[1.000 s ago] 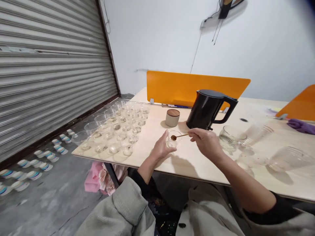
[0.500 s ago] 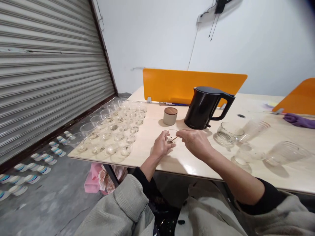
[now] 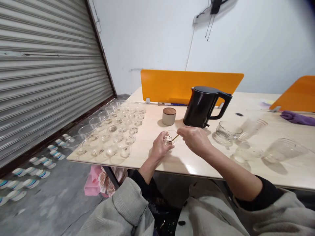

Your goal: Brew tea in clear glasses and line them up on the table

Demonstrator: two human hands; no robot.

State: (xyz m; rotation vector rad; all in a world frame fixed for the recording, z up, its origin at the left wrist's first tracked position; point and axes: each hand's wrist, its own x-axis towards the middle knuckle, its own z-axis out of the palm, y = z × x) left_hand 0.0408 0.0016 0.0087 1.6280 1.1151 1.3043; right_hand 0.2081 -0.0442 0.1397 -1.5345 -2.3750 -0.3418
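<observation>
My left hand [image 3: 161,146] grips a small clear glass [image 3: 169,137] near the table's front edge, its fingers wrapped around the side. My right hand [image 3: 194,140] pinches the thin gold handle of a spoon [image 3: 174,138]. The spoon's bowl sits inside the glass, hidden by the glass and my fingers. Both hands are close together over the pale wooden table [image 3: 152,137]. Just beyond them stand a black electric kettle [image 3: 203,107] and a beige canister with a wooden lid [image 3: 169,116].
Several rows of small clear glasses [image 3: 110,137] fill the table's left end. A glass mug [image 3: 226,132] and ribbed glass tumblers [image 3: 283,150] stand to the right. Orange dividers [image 3: 189,86] edge the table's far side. Rows of striped white saucers [image 3: 31,172] lie on the floor by a roller shutter [image 3: 49,65].
My right hand has moved left to the glass, and the spoon's bowl has gone from above the rim to inside it. The view has also shifted slightly.
</observation>
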